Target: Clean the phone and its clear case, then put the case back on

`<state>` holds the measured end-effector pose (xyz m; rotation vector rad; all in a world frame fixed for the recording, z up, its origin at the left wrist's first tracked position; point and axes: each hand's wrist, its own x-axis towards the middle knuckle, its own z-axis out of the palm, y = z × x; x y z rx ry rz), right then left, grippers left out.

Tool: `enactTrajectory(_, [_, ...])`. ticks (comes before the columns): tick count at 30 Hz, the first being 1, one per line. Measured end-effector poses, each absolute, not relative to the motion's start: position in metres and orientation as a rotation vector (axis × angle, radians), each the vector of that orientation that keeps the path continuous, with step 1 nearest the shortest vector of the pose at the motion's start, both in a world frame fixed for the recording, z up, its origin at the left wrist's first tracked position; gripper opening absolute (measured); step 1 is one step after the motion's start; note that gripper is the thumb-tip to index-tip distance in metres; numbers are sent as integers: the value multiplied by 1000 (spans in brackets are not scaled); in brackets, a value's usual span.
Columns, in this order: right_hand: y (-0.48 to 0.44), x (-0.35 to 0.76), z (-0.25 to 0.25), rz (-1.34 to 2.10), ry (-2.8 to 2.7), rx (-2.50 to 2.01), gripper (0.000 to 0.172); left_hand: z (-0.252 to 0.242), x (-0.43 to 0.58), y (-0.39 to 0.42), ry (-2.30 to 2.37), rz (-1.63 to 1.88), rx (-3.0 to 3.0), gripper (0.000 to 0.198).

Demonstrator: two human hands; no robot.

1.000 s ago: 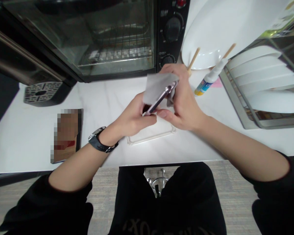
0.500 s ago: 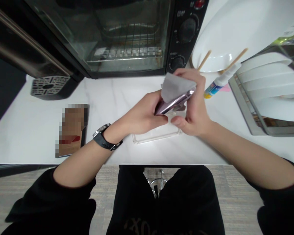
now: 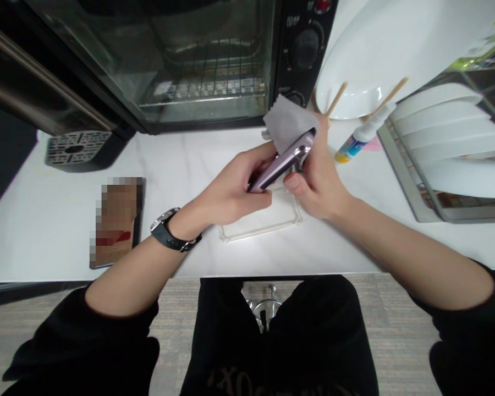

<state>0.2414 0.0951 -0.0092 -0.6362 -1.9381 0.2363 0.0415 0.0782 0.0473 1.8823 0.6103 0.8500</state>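
Observation:
My left hand (image 3: 241,190) is closed around the lower end of a purple smartphone (image 3: 278,166), held tilted on edge above the counter. A grey cleaning cloth (image 3: 291,124) with a zigzag edge drapes over the phone's far side and upper end. My right hand (image 3: 315,176) grips the cloth against the phone's upper end; its thumb shows, while most of its fingers are hidden behind cloth and phone. Beneath the hands a clear phone case (image 3: 262,225) lies on the white counter, partly covered from view by them.
A toaster oven (image 3: 206,71) stands behind the hands. Right of them are a spray bottle (image 3: 361,135), a large white dish (image 3: 355,77) and a rack (image 3: 408,187) of white plates (image 3: 441,118). At left lie a blurred flat object (image 3: 117,220) and a drip tray (image 3: 78,148).
The right hand and cloth have shifted around the phone's upper end, and more of the phone's side shows. The whole view has moved slightly. The left hand keeps its hold.

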Motion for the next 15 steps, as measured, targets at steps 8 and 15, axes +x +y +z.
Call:
enactTrajectory(8, [90,236,-1,209,-1912,-571,85,42,41,82,622,756,1870,24])
enactTrajectory(15, [74,235,19,127,-2013,-452,78,31,40,90,554,804,1954,25])
